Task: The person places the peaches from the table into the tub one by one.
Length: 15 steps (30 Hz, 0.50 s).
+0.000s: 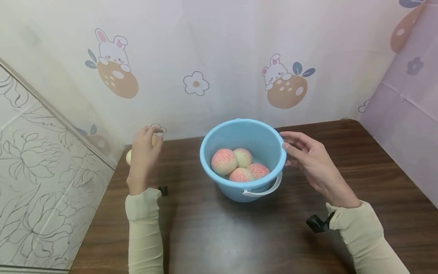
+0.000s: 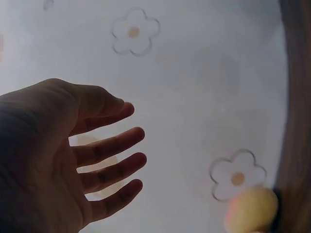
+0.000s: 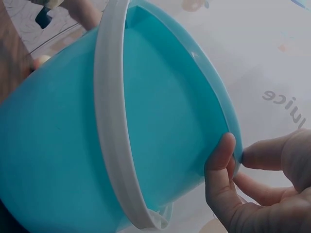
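A light blue bucket (image 1: 224, 186) with a white handle (image 1: 263, 192) stands on the table, handle hanging down its near side. Inside lie several round, peach-like balls (image 1: 224, 161), pale yellow with pink speckles. My right hand (image 1: 309, 158) pinches the bucket's right rim between thumb and fingers, as the right wrist view also shows. Over at the left, my left hand (image 1: 145, 152) is raised with fingers loosely bent; the left wrist view shows no object in its grasp. A similar pale yellow ball (image 2: 252, 209) is near that hand, mostly hidden behind it in the head view.
The brown wooden table (image 1: 205, 236) meets a curtain (image 1: 226, 45) printed with rabbits and flowers at the back. Patterned white panels (image 1: 41, 182) border it on the left, a lilac cloth (image 1: 407, 114) on the right. Each wrist carries a small black device (image 1: 316, 223).
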### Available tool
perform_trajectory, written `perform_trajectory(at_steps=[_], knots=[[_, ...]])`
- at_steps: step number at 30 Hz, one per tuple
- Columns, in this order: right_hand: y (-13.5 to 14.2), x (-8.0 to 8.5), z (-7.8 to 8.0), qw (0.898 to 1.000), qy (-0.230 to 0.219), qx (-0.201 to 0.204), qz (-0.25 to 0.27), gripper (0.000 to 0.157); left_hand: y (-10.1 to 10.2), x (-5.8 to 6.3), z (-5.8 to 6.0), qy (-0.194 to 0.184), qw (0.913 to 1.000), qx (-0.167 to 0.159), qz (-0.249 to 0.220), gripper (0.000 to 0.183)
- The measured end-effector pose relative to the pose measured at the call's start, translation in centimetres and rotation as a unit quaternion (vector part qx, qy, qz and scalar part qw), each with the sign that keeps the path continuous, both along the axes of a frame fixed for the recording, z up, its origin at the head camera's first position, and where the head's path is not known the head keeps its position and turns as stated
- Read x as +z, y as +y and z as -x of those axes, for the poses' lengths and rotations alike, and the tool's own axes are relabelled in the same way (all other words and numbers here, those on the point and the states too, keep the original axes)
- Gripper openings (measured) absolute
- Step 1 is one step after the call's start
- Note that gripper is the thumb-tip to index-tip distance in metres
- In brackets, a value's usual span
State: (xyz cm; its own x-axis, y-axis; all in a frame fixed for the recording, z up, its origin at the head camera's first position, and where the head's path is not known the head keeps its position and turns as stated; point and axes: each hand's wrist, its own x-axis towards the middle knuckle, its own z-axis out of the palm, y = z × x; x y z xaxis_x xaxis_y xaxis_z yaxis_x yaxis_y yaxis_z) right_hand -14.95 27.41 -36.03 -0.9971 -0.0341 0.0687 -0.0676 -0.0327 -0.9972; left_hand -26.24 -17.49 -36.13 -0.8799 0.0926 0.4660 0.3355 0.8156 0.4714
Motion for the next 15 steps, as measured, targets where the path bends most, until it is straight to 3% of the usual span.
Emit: perform_trajectory(at_steps=[8,15], knots=[[-0.1,-0.1,0.1,1.000,0.001,0.002,0.009,0.049,-4.4,-2.9,1.5,-0.047,0.9927,0.111,-0.010,0.033],[0.0,0.0,0.1,1.000,0.002,0.006,0.009,0.046,-6.7,-4.6,1.9,-0.056,0.9870,0.150,-0.016,0.037]])
